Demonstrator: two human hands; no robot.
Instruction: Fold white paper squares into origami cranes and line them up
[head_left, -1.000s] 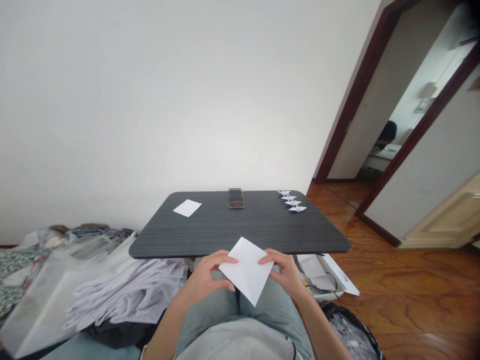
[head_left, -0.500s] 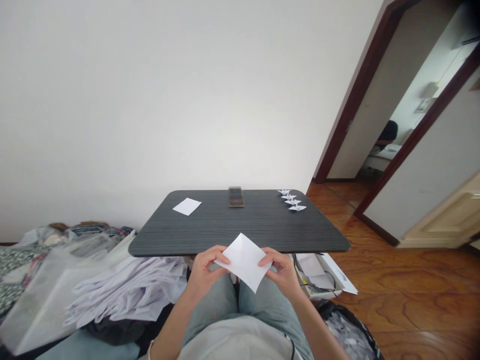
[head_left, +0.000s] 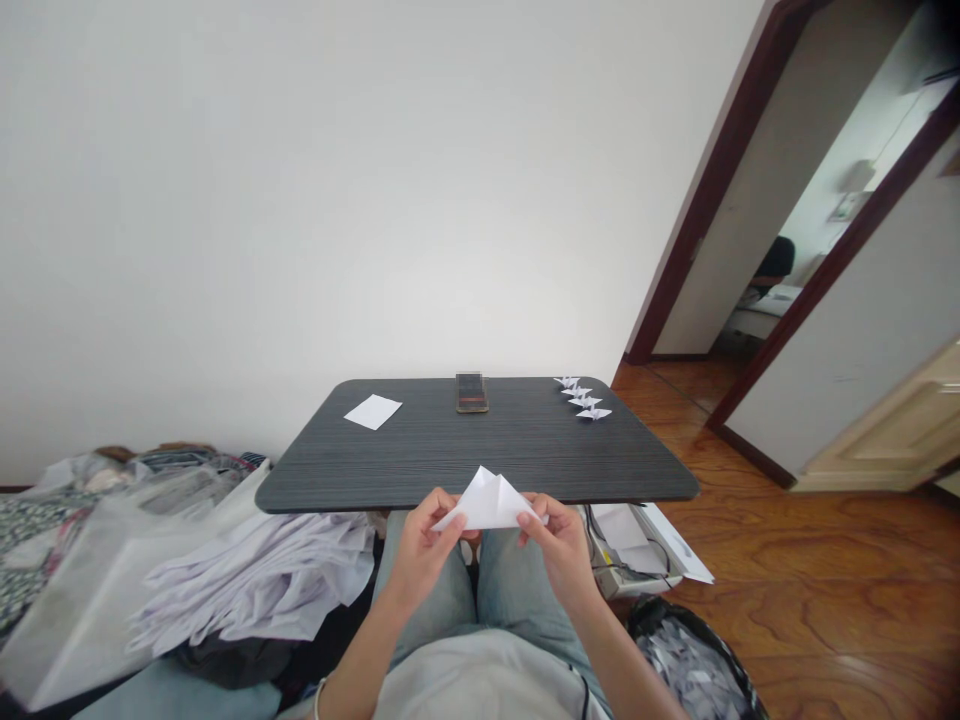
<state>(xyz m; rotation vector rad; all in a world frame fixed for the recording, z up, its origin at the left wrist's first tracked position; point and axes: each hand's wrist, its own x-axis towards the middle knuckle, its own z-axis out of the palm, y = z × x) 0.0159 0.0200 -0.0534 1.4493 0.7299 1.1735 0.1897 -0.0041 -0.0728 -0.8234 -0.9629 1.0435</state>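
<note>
Head view: the paper, earlier a diamond, is now a folded triangle pinched between the fingertips of left hand and right hand; inner folds unclear.

From the left hand and right hand, forward passage runs over the table to the phone; a heap of white sheets obstructs leftward, a tray of papers rightward.

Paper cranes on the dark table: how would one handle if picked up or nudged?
The paper cranes are probably very light, folded from thin paper like the loose white sheet. Wings likely crush under a pinch. On the dark table, a nudge would probably slide or tip them.
</note>
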